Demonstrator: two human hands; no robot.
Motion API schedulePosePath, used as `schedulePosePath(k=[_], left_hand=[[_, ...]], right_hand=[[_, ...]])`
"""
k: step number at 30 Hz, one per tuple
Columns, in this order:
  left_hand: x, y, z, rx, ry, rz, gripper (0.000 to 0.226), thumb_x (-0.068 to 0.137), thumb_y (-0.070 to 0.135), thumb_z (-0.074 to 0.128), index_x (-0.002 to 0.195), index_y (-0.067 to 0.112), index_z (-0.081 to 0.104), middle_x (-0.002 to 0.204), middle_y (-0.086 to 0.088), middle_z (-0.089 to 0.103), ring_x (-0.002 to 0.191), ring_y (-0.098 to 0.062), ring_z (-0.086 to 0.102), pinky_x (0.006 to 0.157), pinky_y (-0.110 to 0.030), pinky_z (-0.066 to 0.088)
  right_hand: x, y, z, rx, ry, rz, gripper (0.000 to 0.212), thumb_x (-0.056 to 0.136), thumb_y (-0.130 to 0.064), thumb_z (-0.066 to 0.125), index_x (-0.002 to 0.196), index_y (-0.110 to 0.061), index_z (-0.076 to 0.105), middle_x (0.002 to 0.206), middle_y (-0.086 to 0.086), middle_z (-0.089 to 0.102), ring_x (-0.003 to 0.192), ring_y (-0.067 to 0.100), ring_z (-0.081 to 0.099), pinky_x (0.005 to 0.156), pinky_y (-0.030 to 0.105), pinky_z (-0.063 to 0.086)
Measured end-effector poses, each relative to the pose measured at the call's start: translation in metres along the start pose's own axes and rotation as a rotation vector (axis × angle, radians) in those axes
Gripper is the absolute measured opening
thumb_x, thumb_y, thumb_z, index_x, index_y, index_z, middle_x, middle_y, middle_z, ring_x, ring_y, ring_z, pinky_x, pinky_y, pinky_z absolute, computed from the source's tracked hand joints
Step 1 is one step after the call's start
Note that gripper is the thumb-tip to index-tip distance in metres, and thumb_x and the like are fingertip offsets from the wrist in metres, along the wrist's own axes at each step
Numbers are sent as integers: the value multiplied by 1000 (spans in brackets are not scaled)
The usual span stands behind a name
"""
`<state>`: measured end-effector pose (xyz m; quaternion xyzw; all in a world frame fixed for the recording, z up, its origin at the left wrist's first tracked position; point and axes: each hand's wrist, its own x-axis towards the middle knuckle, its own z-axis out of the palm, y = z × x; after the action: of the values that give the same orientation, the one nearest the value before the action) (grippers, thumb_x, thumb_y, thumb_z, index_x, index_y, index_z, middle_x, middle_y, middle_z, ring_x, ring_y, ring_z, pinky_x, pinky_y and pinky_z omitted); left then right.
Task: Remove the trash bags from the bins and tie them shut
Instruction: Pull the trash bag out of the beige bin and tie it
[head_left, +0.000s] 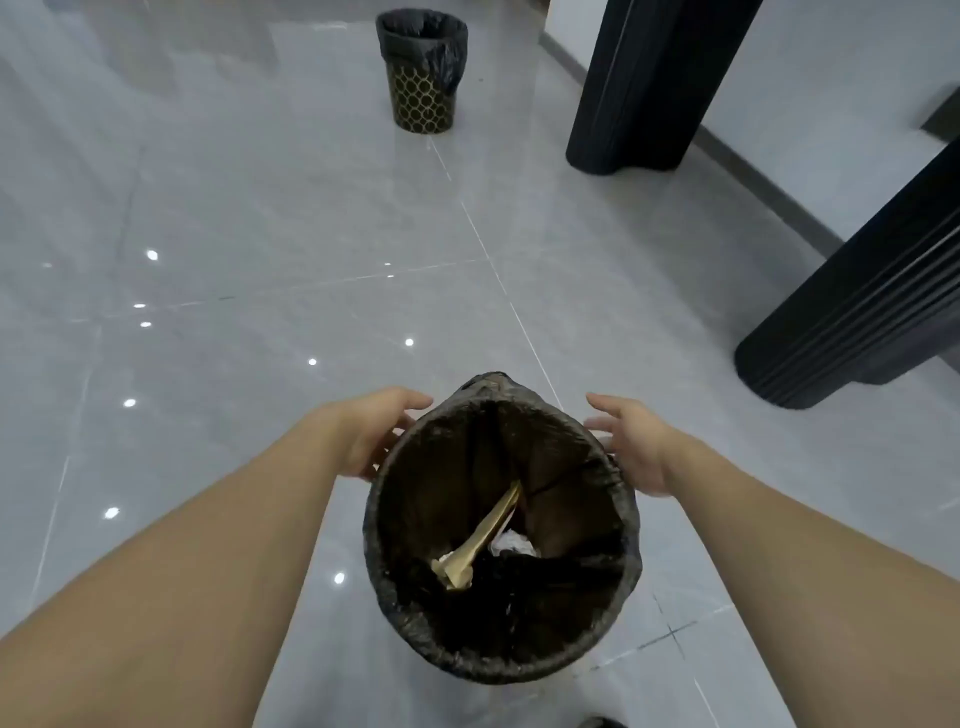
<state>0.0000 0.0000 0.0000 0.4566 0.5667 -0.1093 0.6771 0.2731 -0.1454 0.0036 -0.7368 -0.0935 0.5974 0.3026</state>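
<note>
1. We stood over the near bin (501, 649) on the tiled floor (234, 234), looking straight down into it; its trash bag (582, 452) was folded over the rim and not yet lifted.
2. Our left hand (376, 434) reached to the far left side of the rim, fingers relaxed and loosely spread. It looked to be at or just touching the bag's edge, but we could not tell whether it had any grip yet.
3. Our right hand (631, 447) hovered just beside the far right side of the rim, fingers extended and apart, holding nothing.
4. Inside the bag lay a tan paper wrapper (480, 545) and a crumpled white tissue (511, 543), so the bag carried little.
5. A second bin (422, 98), patterned in gold on black, stood well apart, farther down the floor, its own bag (415, 39) in place over the rim.
6. We judged the task barely begun: no bag had been pulled out, none tied. Both bags remained to be freed from the rims, lifted and knotted.
</note>
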Motion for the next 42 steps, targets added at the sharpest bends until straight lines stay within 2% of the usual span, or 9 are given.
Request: schedulePosePath(k=[4,9,15,21,26,28,32,37,42], left_hand=[[1,-22,1,-87,-42,-48,60,84,58,54,118,10,66,113,-14,72,107,-37,66,100,-50,47],[2,-34,1,-94,21,-42,54,79,50,55,113,12,70,111,-14,72,107,-36,65,97,-52,48],[-29,-37,15,2,236,-14,29,93,17,42,91,2,67,86,-16,68,82,-30,65,82,-44,57],[-42,-48,7,-24,452,-10,18,93,4,41,83,1,55,74,-16,58,62,-29,55,55,-32,48],[-56,-34,5,192,526,86,35,96,2,42,63,12,41,68,-6,46,64,-25,50,74,-37,49],[-66,-27,7,200,455,54,30,94,-2,39,67,6,46,70,-14,52,66,-30,53,67,-39,49],[-89,-13,17,89,346,56,26,91,-8,36,72,0,52,66,-15,58,61,-29,58,58,-37,53],[-105,-14,30,-281,290,118,29,97,-4,33,83,-2,58,72,-14,62,56,-27,61,51,-38,60],[-105,-11,48,-610,213,186,24,101,1,31,104,-2,54,93,-19,64,65,-28,66,39,-30,53]], right_hand=[[-8,25,10,17,-59,82,58,88,-56,51,111,-6,70,111,18,71,105,35,66,100,43,47],[-14,44,16,50,-54,45,42,94,-38,51,106,-2,69,102,21,73,99,37,68,99,49,48],[-24,48,7,-99,-32,232,48,89,-38,48,113,-2,68,109,19,72,103,38,68,98,55,48],[-48,46,-5,-146,-44,294,55,92,-49,44,101,-2,70,103,18,74,90,35,72,77,44,57],[-59,35,-11,-221,60,321,37,93,-31,41,83,-5,66,82,14,72,64,28,69,68,38,59],[-69,30,-10,-220,83,308,32,93,-25,40,86,-5,64,76,14,70,56,26,66,60,33,57],[-83,20,-2,-234,77,231,33,97,-15,35,101,-1,64,87,18,71,66,27,69,60,34,58],[-98,12,8,-274,-87,190,41,103,-29,34,121,-3,60,120,19,67,93,32,66,91,45,53],[-104,4,12,-262,-109,138,27,102,-25,38,98,-7,58,79,12,68,56,23,54,59,30,54]])
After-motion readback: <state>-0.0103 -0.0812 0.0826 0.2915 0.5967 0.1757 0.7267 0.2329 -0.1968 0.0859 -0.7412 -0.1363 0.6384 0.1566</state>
